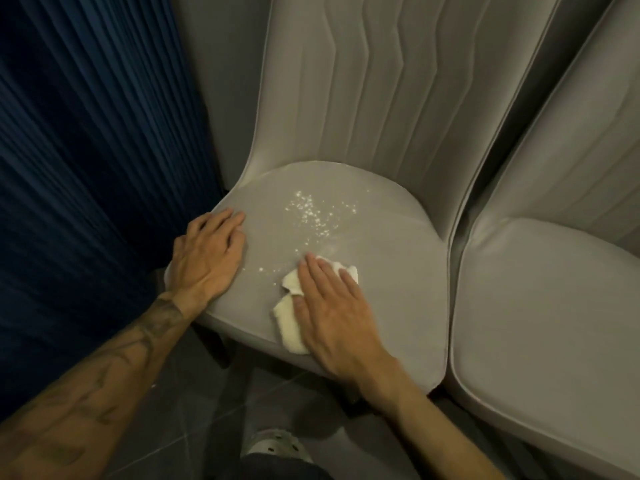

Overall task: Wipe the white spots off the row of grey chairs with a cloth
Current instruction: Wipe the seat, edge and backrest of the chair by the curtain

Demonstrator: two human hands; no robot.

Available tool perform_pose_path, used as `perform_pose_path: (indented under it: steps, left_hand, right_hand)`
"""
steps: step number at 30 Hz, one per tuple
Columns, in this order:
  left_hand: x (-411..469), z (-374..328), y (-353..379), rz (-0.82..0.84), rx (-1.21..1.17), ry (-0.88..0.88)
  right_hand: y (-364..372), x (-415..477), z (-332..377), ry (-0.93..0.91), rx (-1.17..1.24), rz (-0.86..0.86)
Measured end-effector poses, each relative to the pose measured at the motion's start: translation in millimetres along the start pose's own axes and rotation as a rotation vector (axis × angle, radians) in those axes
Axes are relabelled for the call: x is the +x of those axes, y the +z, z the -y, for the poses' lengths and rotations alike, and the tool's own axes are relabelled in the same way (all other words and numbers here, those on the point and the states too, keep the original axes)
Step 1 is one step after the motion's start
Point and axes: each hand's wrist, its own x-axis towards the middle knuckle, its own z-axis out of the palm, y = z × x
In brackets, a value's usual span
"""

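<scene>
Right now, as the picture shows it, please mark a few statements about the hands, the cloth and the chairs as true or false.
1. The right hand presses the white cloth flat on the seat of the grey chair. True.
2. The left hand holds a second cloth. False: it rests bare on the seat's left edge.
3. Most white spots lie beyond the cloth, toward the backrest. True.
4. The spots are on the neighbouring chair. False: its visible seat looks clean.
5. A red curtain hangs at the left. False: the curtain is dark blue.
</scene>
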Motion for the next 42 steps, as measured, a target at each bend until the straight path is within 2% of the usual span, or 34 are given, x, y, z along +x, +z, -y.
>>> perform_pose_path:
  steps: [2,6,8,11,14,16,19,21,22,25,27,29,32,34,36,39,40,42]
  left_hand:
    - [0,0,-1,0.001,-0.017,-0.008]
    - [-2,-1,0,-0.007,-0.013,-0.002]
    - [-2,0,0,-0.014,-0.01,0.0]
    - [0,0,2,-0.018,-0.001,-0.013]
    - [0,1,2,-0.012,0.002,-0.005]
    - [-1,0,0,-0.007,-0.007,-0.001]
    - [-3,0,0,0.001,0.015,0.007]
    - [-2,0,0,0.002,0.021,-0.001]
    - [-2,-1,-1,0.002,0.019,-0.003]
    - [-3,0,0,0.002,0.022,0.004]
    - [-3,0,0,0.006,0.02,0.005]
    - [-5,0,-1,0.002,0.014,0.011]
    - [-6,-5,-5,-0.002,-0.007,0.013]
    - [-6,-5,-5,-0.009,-0.006,0.003]
    - [-6,-4,-4,-0.008,-0.007,-0.004]
    - [-6,-3,-4,0.0,-0.017,0.007]
    - [-6,-2,-4,0.0,-0.018,0.014]
    - [-6,-1,-5,-0.002,-0.022,0.015]
  right_hand:
    - [-7,-20,-31,0.021,-0.016,0.003]
    - [-12,-47,-57,0.252,0.019,-0.049]
    - [-3,-25,-29,0.204,0.036,-0.045]
    - [8,9,16,0.004,0.059,-0.05]
    - [1,13,-10,-0.064,0.052,0.0]
    - [-6,8,-55,0.013,0.046,-0.017]
    - [-25,28,-115,0.303,0.011,-0.055]
    - [-31,61,-123,0.451,0.018,-0.11]
    - [-31,77,-113,0.452,0.02,-0.112]
    - [-12,98,-71,0.177,0.032,-0.059]
    - [-9,89,-73,0.047,0.043,-0.002]
    - [-17,84,-105,0.078,0.056,0.017]
    - [-32,98,-153,0.286,0.001,-0.021]
    - [-36,124,-150,0.388,-0.005,-0.068]
    - [-30,147,-118,0.309,0.012,-0.068]
    - [-13,147,-90,0.021,0.054,0.005]
    - [-16,143,-100,-0.005,0.066,0.025]
    - [-27,143,-133,0.065,0.055,0.031]
